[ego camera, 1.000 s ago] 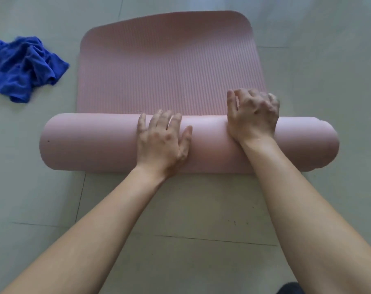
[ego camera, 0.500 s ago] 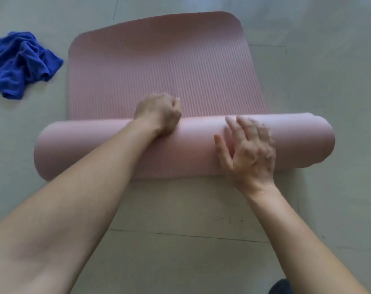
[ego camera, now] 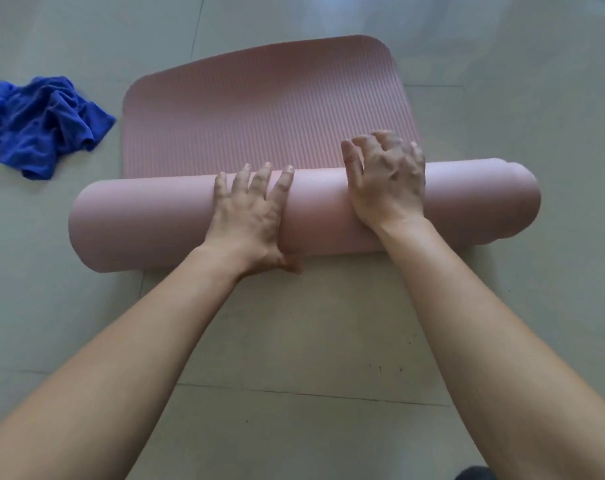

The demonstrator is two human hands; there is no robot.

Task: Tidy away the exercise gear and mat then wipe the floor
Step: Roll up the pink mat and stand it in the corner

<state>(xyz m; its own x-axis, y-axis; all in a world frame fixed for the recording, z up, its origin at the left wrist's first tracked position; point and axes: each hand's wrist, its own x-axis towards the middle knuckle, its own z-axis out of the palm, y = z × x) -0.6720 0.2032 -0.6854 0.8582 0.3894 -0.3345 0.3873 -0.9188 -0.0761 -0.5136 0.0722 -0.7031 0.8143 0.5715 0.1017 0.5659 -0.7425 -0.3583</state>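
Observation:
A pink exercise mat lies on the tiled floor, its near part wound into a thick roll that runs left to right. My left hand lies flat on the middle of the roll, fingers spread, thumb at the roll's near side. My right hand sits on top of the roll to the right, fingers curled over its far edge. A short stretch of ribbed mat lies flat beyond the roll.
A crumpled blue cloth lies on the floor at the left, just beyond the roll's left end. Pale grey floor tiles surround the mat. A dark object shows at the bottom right edge.
The hands have swapped places on the roll: my left hand came back from the far edge and lies flat; my right hand moved up from the near side to the far edge.

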